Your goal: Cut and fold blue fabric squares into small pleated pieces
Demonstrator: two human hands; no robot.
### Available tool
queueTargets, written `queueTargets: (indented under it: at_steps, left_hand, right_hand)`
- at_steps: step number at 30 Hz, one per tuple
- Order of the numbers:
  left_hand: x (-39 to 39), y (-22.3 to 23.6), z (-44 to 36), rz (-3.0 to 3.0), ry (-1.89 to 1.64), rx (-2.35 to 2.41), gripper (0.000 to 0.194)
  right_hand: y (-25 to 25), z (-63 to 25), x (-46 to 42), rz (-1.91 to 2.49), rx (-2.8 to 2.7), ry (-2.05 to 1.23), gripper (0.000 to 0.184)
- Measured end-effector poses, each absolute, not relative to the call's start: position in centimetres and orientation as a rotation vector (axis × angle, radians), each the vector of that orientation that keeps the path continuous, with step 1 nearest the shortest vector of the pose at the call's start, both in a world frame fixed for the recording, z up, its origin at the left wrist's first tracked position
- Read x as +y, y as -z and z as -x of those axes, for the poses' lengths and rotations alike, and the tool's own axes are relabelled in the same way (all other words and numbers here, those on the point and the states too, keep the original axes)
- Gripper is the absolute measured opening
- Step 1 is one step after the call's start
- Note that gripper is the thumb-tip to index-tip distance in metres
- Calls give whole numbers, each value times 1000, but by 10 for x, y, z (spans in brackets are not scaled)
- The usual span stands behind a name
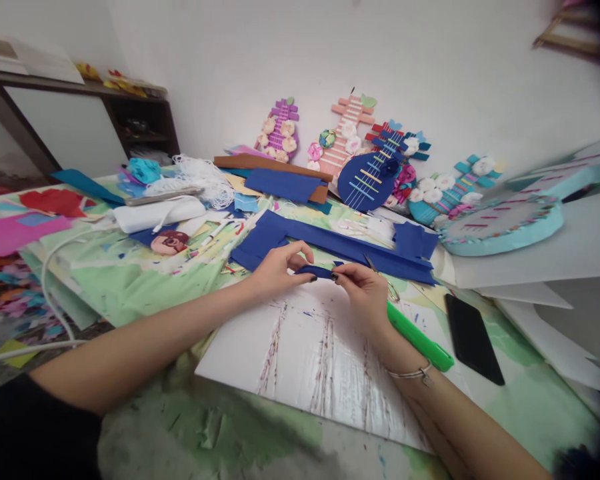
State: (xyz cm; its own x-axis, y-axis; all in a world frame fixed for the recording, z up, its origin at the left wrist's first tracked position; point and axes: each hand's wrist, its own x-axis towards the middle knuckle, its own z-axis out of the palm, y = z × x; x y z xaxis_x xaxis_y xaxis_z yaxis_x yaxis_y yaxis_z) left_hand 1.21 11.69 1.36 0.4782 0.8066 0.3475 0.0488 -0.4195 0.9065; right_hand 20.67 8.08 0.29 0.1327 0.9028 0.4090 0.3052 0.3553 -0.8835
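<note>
In the head view, the left hand (283,269) and the right hand (363,287) pinch a small, narrow dark blue paper strip (320,273) between thumbs and fingers, one at each end. The strip is held above the far edge of a white board (243,350), which lies toward the near edge of the tabletop (145,413) and carries brownish streaks. Just beyond the hands, a long dark blue paper piece (340,245) stretches across the middle of the tabletop. Scissors (393,291) lie partly hidden behind the right hand, and a green cutter (423,339) rests beside the right wrist. A black phone (473,340) lies toward the right edge. Along the far edge, decorated paper instruments, among them a blue one (365,183), lean against the wall. Toward the far left corner sit white string (207,181) and red paper (55,201).
</note>
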Motion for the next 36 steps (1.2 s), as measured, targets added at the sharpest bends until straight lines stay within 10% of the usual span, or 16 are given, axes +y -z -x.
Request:
queueTargets:
  at_steps: [36]
  left_hand:
    - [127, -14, -9, -1576, -1098, 929, 11]
  right_hand:
    - [-6, -207, 80, 1230, -1375, -532, 8]
